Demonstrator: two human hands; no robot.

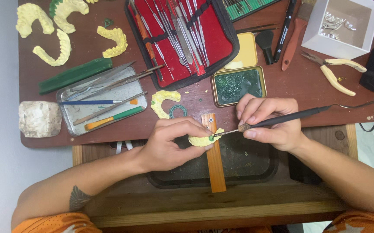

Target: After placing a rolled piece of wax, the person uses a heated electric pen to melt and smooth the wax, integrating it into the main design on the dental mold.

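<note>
My left hand (169, 144) pinches a small yellow dental cast (200, 139) with a spot of green wax on it, resting over a wooden bench pin (215, 168). My right hand (269, 121) grips a black corded wax pen (282, 117) like a pencil. Its metal tip touches the green spot on the cast. Just above my left hand lie another yellow cast (163, 102) and a thin green wax ring (178, 111).
An open tin of green wax (238, 85), a red case of metal instruments (180, 36), a metal tray with brushes (100, 100), several yellow casts (59, 47), a green wax bar (74, 75), pliers (336, 71), a white box (340, 26) and a dark bench drawer (247, 162).
</note>
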